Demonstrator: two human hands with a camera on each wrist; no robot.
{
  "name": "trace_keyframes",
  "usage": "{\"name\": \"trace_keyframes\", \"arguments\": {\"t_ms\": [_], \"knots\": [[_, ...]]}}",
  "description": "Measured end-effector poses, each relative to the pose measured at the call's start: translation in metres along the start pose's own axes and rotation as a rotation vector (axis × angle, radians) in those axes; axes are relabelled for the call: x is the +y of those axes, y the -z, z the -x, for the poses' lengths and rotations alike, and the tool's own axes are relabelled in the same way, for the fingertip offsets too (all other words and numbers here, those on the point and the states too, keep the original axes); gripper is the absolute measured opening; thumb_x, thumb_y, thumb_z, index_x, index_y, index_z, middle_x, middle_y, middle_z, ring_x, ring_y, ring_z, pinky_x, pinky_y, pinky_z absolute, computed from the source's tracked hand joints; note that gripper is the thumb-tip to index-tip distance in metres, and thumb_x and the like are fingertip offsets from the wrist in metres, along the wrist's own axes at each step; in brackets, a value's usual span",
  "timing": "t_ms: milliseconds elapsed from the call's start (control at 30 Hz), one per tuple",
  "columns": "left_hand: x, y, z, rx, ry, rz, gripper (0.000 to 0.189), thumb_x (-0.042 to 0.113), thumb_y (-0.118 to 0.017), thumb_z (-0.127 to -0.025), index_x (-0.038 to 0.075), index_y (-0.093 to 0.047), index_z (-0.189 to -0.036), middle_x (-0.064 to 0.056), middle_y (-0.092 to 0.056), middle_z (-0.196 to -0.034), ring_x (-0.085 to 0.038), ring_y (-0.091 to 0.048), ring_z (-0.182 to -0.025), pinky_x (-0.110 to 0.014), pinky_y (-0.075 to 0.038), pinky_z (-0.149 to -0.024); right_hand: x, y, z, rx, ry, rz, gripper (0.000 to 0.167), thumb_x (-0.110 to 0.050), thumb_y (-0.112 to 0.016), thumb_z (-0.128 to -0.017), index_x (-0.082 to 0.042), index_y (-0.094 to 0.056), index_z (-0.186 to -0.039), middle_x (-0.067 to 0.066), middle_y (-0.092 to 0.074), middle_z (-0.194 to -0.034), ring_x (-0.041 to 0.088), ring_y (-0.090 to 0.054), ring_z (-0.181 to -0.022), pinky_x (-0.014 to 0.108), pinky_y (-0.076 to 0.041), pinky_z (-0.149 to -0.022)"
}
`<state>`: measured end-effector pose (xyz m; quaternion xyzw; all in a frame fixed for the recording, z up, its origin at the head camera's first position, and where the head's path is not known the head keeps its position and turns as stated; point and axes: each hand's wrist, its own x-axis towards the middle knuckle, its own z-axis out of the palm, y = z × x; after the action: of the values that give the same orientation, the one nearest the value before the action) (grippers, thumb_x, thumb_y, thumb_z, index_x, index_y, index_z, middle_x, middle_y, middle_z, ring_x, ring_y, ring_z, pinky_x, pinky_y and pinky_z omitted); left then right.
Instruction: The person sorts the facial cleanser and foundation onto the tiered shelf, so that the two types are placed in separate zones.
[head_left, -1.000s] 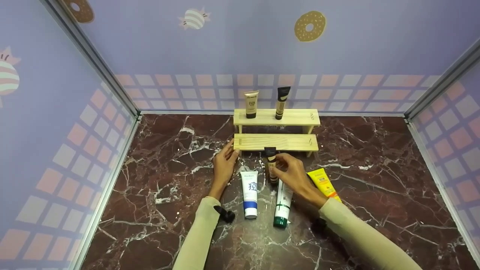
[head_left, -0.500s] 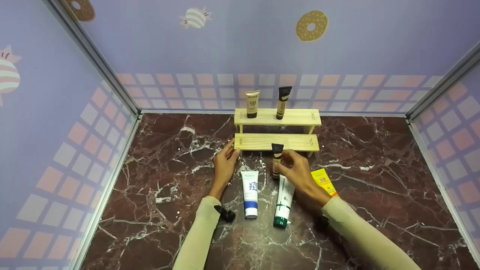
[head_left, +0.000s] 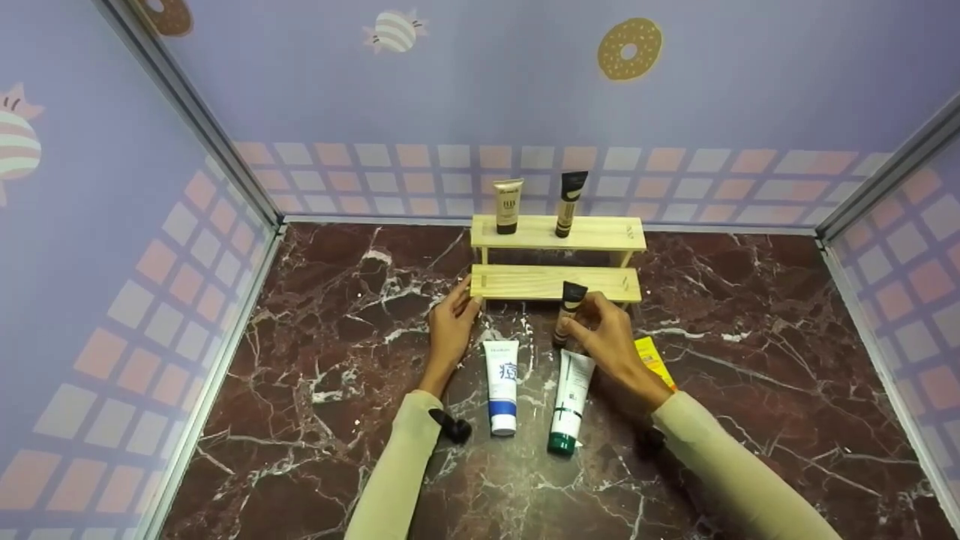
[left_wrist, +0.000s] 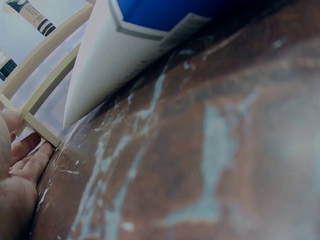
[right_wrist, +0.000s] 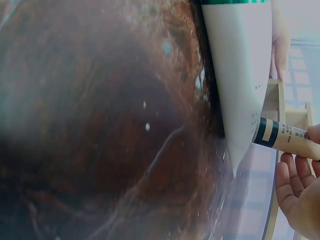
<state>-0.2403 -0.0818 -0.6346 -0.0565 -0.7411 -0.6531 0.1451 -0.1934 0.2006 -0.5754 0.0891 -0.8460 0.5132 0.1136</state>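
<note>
My right hand (head_left: 613, 341) pinches a small tan cosmetic tube (head_left: 571, 294) with a black crimped end, holding it near upright just in front of the stand's lower step. In the right wrist view its dark banded end points toward a white tube with a green cap (right_wrist: 237, 65). My left hand (head_left: 450, 330) rests against the left end of a two-step wooden stand (head_left: 521, 281), fingers fairly straight at its corner. On the upper step stand a BB cream tube (head_left: 508, 206) and a black-and-tan tube (head_left: 570, 206).
A white tube with a blue band (head_left: 502, 386) lies on the dark marbled table (head_left: 345, 337) between the forearms. Partly behind my right hand lies a yellow tube (head_left: 654, 364). Patterned panels (head_left: 405, 90) enclose the back and sides.
My right hand has carried the small tube to the right and slightly forward, up to the lower step's front edge. The left hand stays at the stand's left end.
</note>
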Motion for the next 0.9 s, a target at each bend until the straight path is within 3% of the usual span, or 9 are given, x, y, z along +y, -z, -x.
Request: {"name": "trace_keyframes", "arguments": {"t_ms": [400,900], "knots": [[0.000,0.001,0.001,-0.012,0.009,-0.022,0.052,0.010,-0.075,-0.107,-0.003,-0.061,-0.154,-0.023,-0.073,-0.137,-0.034,-0.073,-0.128,-0.041,-0.060,-0.109,0.003,0.016,-0.002,0.034,-0.023,-0.103,0.026,0.003,-0.089,-0.090,0.003,-0.070,-0.108,0.018,-0.078,-0.103,0.032,-0.076,-0.090,0.018,-0.061,-0.079],[-0.001,0.000,0.001,0.002,0.028,0.008,0.049,0.009,-0.075,-0.106,-0.001,-0.063,-0.153,-0.022,-0.074,-0.136,-0.035,-0.074,-0.127,-0.046,-0.060,-0.108,0.000,0.033,-0.011,0.076,-0.045,-0.090,0.026,0.006,-0.088,-0.090,0.004,-0.070,-0.109,0.019,-0.078,-0.103,0.030,-0.075,-0.088,0.020,-0.062,-0.076]]}}
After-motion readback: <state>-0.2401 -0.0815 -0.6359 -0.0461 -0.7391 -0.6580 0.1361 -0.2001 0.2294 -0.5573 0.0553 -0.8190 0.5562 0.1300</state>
